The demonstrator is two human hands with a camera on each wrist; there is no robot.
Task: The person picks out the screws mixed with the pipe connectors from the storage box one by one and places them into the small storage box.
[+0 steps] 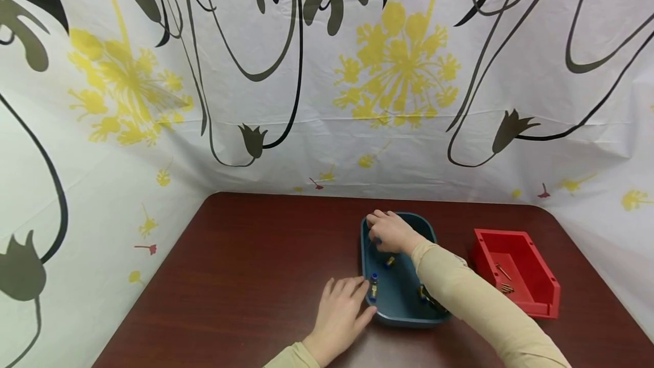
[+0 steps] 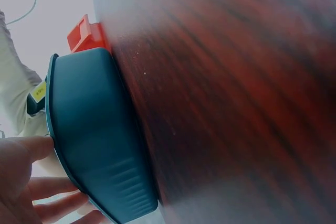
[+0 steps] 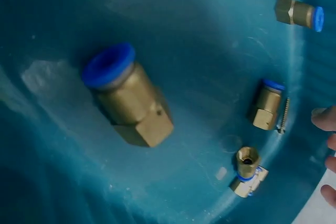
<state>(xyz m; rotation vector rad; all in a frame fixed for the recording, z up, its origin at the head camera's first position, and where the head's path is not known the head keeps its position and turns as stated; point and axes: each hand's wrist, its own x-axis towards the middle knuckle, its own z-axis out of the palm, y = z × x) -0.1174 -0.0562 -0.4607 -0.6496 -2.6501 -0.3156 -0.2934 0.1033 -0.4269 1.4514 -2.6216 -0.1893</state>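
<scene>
Two hands work at a blue tray [image 1: 403, 311] on the dark wood surface [image 1: 245, 277]. From the head view, the left hand [image 1: 339, 314] lies flat beside the tray, its fingers loose and touching the near left rim. The right hand [image 1: 390, 230] reaches into the far end of the tray with its fingers curled down; I cannot tell if it holds anything. Little brass fittings [image 1: 374, 285] with blue ends lie in the tray. A red bin [image 1: 536, 300] stands just to the right, with a few small bits inside.

From the left wrist, the tray's outside wall [image 2: 94, 129] fills the middle, and fingertips [image 2: 31, 148] press at its edge. The red bin [image 2: 86, 32] peeks out behind. Much of this view is blurry.

From the right wrist, one big brass fitting [image 3: 128, 98] lies on the tray floor, with smaller ones [image 3: 268, 106] and a thin screw [image 3: 284, 116] near the wall. The right hand's fingers are not seen here.

The round fittings could roll away if the tray gets bumped. A small one might slip from a weak pinch.
</scene>
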